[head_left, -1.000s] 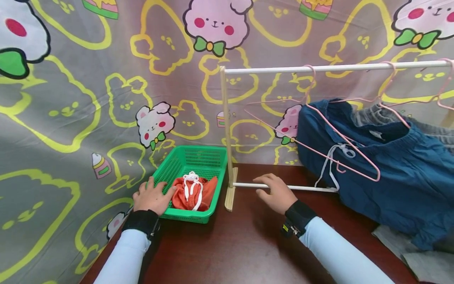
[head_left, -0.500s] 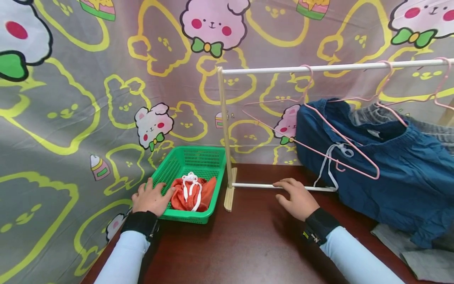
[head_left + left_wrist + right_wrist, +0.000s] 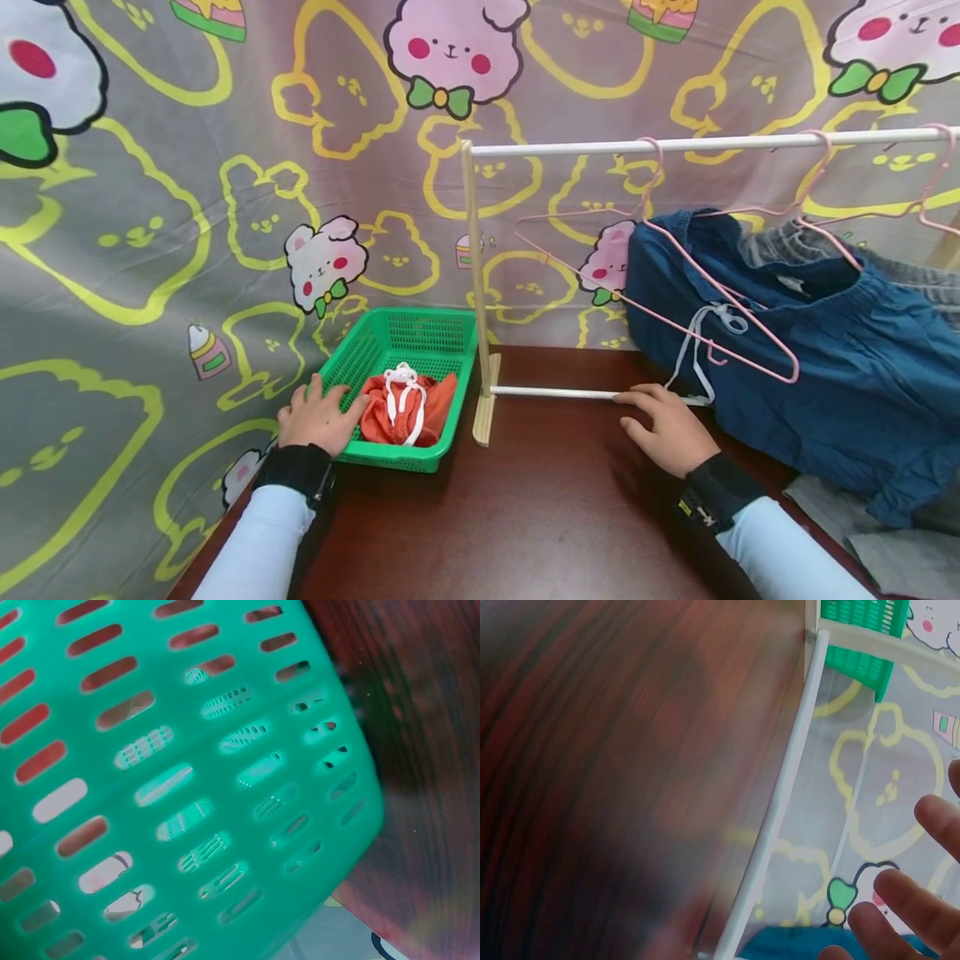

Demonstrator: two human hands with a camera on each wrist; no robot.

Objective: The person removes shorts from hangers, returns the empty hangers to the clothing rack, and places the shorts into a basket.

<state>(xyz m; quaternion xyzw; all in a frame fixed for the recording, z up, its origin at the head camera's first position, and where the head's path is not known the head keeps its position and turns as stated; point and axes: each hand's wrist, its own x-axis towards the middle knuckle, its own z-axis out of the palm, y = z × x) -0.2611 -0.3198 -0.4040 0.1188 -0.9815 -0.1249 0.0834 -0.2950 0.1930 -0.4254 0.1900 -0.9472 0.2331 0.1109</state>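
Observation:
My left hand (image 3: 318,421) rests at the near left corner of a green plastic basket (image 3: 393,455), its fingers spread on the rim. The slotted basket wall (image 3: 172,795) fills most of the left wrist view; no fingers show there. Inside the basket lies a bunched orange garment (image 3: 444,404) with a white drawstring (image 3: 405,377). My right hand (image 3: 671,433) holds nothing, its fingers loosely extended near the rack's white lower bar (image 3: 555,392); contact cannot be told. The right wrist view shows its spread fingers (image 3: 922,911) apart from the bar.
Blue shorts (image 3: 795,400) hang on the white-railed rack (image 3: 555,151), right of my right hand. A bare pink hanger (image 3: 750,357) juts forward there. Grey garments hang behind. The dark table (image 3: 517,517) meets a patterned cloth (image 3: 172,333) at left and back.
My right hand has moved to the right along the lower bar, toward the blue shorts. The left hand has stayed on the basket.

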